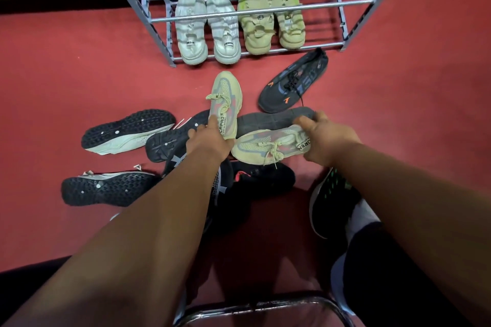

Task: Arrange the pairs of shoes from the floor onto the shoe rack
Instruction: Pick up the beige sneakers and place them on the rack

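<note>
- The left hand (208, 141) is gripping the heel end of a pale yellow-green sneaker (225, 102), whose toe is pointing toward the far side of the red floor (66, 74).
- The right hand (322, 138) is closing its fingers around the heel of the matching pale sneaker (268, 146), which is lying crosswise with its toe pointing left, just beside the left hand.
- Both pale sneakers are sitting on top of a pile of dark shoes in the middle of the floor, near the person.
- A grey upturned sole (273, 118) is lying just behind the crosswise sneaker, touching the right hand's fingertips.
- A black sneaker with orange marks (292, 82) is resting upright on the floor, to the right of the first pale sneaker and near the rack's front rail.
- Two black-soled shoes are lying on their sides at the left: one farther (127, 130), one nearer (106, 190).
- A dark shoe with green dots (329, 199) is lying at the near right, partly hidden under the right forearm.
- The metal shoe rack (156, 26) is standing at the far side, well apart from both hands.
- On its lowest tier, a white pair (207, 32) is sitting at the left, and a beige-and-lime pair (271, 21) is sitting just beside it on the right, toes facing the person.
- The upper rails of the rack are showing no shoes in this view.
</note>
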`<state>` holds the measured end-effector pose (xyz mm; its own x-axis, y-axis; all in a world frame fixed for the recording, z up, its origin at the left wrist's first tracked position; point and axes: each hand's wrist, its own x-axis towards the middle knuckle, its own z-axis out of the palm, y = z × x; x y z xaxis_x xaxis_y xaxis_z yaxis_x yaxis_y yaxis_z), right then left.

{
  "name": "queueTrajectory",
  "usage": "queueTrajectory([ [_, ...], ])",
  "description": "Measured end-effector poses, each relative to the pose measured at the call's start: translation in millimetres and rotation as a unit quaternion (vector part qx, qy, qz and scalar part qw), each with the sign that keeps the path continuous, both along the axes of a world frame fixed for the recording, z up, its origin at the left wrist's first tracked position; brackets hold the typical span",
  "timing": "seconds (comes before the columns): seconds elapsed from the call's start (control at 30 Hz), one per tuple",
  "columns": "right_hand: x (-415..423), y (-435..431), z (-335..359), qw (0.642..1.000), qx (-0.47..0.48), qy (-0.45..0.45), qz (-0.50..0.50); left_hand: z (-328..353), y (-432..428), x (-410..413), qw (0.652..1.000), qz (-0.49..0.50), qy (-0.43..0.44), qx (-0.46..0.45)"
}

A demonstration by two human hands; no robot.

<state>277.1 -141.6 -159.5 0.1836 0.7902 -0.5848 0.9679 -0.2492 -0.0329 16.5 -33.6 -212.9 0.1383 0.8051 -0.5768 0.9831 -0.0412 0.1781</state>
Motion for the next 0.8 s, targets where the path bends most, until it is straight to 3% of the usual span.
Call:
queueTrajectory([
  [0.17, 25, 17, 22, 0.997, 0.056, 0.043, 0.006, -4, 3, 1, 0.999, 0.01, -0.017, 0.038],
  [0.3, 61, 26, 30, 0.984, 0.105, 0.059, -0.128, -3, -2, -1, 0.991, 0.072, -0.11, 0.039],
  [0.43, 65, 26, 27, 0.949, 0.156, 0.079, -0.264, 5, -16, 14, 0.982, 0.111, -0.151, 0.024],
  [0.67, 17, 14, 2, 0.892, 0.173, 0.154, -0.389, -3, -59, 36, 0.975, 0.044, -0.205, -0.077],
  [0.8, -21, 17, -3, 0.872, 0.183, 0.213, -0.401, 0, -39, 28, 0.984, 0.035, -0.172, -0.015],
])
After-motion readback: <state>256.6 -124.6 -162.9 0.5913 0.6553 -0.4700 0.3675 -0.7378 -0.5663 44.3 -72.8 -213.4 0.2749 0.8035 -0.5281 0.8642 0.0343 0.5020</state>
